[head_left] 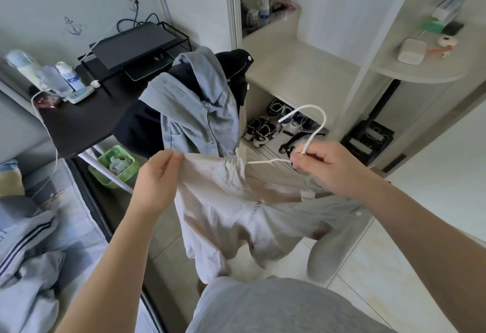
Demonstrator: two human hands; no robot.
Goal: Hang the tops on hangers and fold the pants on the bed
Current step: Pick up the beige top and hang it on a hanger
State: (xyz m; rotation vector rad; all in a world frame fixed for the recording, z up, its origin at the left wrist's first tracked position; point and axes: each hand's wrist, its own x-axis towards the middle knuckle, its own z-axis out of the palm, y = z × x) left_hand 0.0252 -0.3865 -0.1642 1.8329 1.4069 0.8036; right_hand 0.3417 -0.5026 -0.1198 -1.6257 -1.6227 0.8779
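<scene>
Where the top (236, 214) is: in the air, drooping under both hands.
Left hand (157, 182): fingers pinch the top's shoulder edge.
Right hand (328, 167): fingers curl round the hanger (315, 135) neck.
Hanger: its long bar points left from the right fingers, tip inside the collar, short of the left fingers.

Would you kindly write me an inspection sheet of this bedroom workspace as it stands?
Surface: bed at left, bedding rumpled.
Job's things: beige top held up, white hanger at its neck; grey striped garment crumpled on bed; denim jacket draped behind.
Clutter: bottles on black desk; green basket beneath.
Hands: left hand pinches the top's shoulder; right hand grips the hanger.
Cables: white cable trails off the desk.
Surroundings: open wardrobe, shoes on its floor.
</scene>
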